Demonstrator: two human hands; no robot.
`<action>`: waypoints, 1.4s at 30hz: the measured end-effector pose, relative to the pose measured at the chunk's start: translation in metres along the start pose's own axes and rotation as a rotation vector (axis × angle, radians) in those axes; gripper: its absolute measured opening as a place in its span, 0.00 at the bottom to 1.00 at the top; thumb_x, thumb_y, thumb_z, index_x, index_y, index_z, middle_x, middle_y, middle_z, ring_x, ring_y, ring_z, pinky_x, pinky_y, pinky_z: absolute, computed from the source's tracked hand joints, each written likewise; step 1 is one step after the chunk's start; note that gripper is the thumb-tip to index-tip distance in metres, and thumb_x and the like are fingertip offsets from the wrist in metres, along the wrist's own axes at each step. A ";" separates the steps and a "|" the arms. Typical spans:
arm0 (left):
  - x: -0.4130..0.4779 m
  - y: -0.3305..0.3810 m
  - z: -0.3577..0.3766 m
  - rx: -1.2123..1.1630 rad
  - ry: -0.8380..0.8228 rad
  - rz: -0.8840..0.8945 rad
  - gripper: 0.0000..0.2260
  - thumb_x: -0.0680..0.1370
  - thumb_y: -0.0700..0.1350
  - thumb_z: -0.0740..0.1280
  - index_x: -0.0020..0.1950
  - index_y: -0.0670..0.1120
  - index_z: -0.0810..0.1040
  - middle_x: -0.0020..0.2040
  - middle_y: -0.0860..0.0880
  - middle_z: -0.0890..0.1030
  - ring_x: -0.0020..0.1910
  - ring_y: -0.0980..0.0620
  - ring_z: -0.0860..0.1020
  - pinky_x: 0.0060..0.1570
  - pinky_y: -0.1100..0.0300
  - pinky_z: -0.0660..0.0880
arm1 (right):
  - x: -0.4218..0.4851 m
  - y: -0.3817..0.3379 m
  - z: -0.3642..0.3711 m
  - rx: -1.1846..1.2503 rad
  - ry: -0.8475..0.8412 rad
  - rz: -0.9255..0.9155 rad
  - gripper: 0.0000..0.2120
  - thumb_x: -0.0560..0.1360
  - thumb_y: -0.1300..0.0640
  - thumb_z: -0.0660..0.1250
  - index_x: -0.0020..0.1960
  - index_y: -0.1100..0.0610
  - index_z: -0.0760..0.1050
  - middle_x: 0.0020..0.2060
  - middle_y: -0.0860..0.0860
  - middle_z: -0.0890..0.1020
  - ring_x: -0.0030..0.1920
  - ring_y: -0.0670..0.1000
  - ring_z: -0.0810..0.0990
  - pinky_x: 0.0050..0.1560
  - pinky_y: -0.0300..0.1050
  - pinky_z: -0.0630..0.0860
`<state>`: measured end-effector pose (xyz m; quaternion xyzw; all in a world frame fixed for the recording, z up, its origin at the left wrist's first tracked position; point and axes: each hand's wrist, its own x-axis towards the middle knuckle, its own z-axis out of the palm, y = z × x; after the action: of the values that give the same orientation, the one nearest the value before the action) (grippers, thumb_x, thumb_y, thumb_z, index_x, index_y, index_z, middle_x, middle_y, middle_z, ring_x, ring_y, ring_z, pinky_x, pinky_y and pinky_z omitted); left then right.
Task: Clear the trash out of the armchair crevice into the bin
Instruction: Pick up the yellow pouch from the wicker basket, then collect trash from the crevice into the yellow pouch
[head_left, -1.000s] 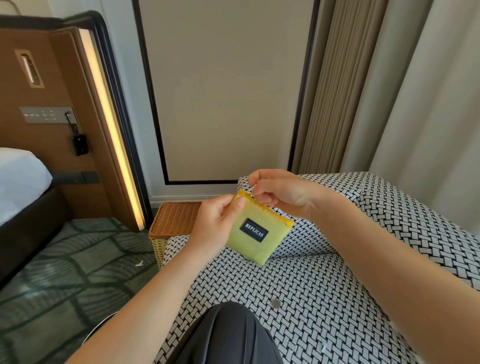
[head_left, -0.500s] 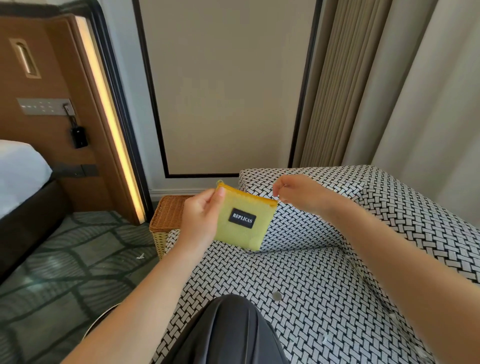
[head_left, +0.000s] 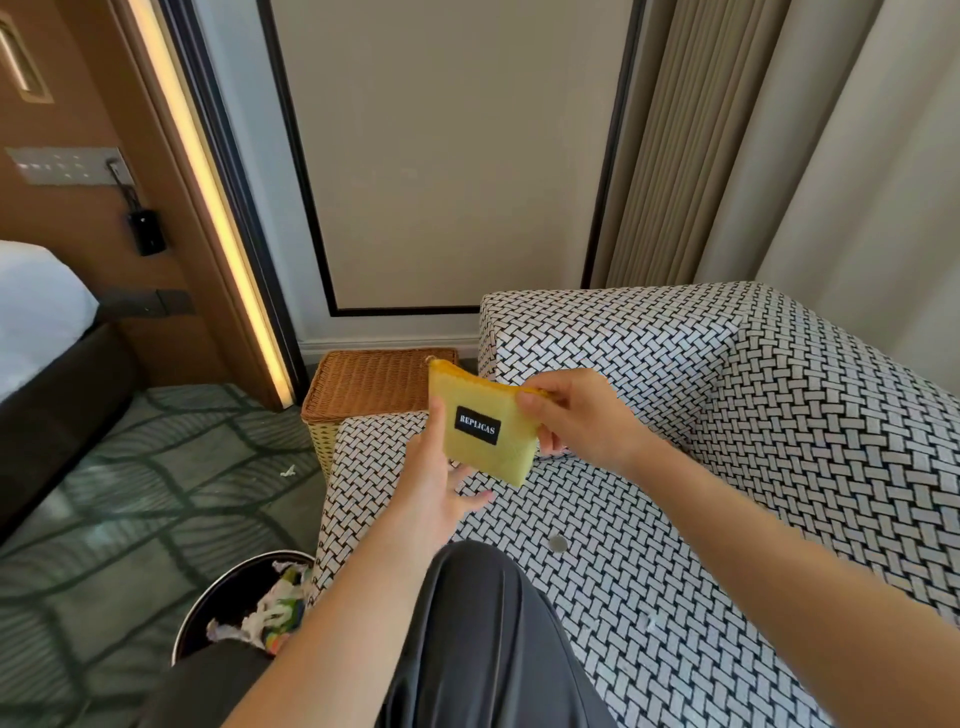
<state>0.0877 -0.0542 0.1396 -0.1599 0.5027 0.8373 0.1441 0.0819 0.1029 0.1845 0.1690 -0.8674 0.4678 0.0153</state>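
Note:
A yellow-green zip pouch (head_left: 478, 405) with a black "REPLICAS" label hangs above the seat of the black-and-white woven armchair (head_left: 675, 519). My right hand (head_left: 587, 415) pinches the pouch's top right corner at the orange zip. My left hand (head_left: 434, 478) is just below and left of the pouch, fingers loose and spread, holding nothing. A round black bin (head_left: 192, 623) stands on the floor at the seat's front left corner, with crumpled wrappers (head_left: 270, 610) inside. A small grey coin-like disc (head_left: 558, 543) lies on the seat cushion.
A wicker basket (head_left: 374, 384) stands against the wall beside the armchair's left arm. A white scrap (head_left: 287, 471) lies on the green patterned carpet. A bed (head_left: 36, 322) with a dark frame is at the left. Curtains hang behind the armchair. My dark-clad knee (head_left: 483, 623) rests on the seat.
My left hand has let go of the pouch's left corner and dropped below it. The right hand now holds the pouch alone. The view has tilted down, bringing the bin into sight.

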 end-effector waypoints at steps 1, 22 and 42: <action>0.000 -0.009 0.000 -0.064 -0.042 -0.044 0.28 0.73 0.64 0.61 0.67 0.50 0.67 0.60 0.44 0.74 0.60 0.43 0.73 0.56 0.37 0.71 | -0.004 0.004 0.005 0.002 0.013 -0.005 0.14 0.79 0.62 0.60 0.38 0.51 0.75 0.24 0.47 0.76 0.25 0.45 0.76 0.28 0.37 0.73; 0.028 -0.065 -0.010 -0.123 -0.118 -0.158 0.21 0.75 0.61 0.61 0.61 0.48 0.75 0.49 0.45 0.79 0.46 0.49 0.77 0.40 0.56 0.73 | -0.025 0.052 0.033 -0.288 -0.051 0.049 0.13 0.78 0.53 0.60 0.61 0.54 0.74 0.51 0.47 0.78 0.39 0.50 0.78 0.42 0.39 0.74; 0.069 -0.070 -0.013 0.005 -0.061 -0.326 0.32 0.72 0.62 0.65 0.72 0.53 0.59 0.70 0.41 0.66 0.66 0.38 0.67 0.62 0.32 0.63 | -0.032 0.193 0.096 -0.539 -0.113 0.607 0.02 0.79 0.58 0.58 0.50 0.57 0.68 0.53 0.54 0.71 0.38 0.49 0.72 0.37 0.41 0.74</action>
<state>0.0547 -0.0287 0.0501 -0.2135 0.4675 0.8060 0.2935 0.0660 0.1306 -0.0309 -0.0792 -0.9689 0.1969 -0.1271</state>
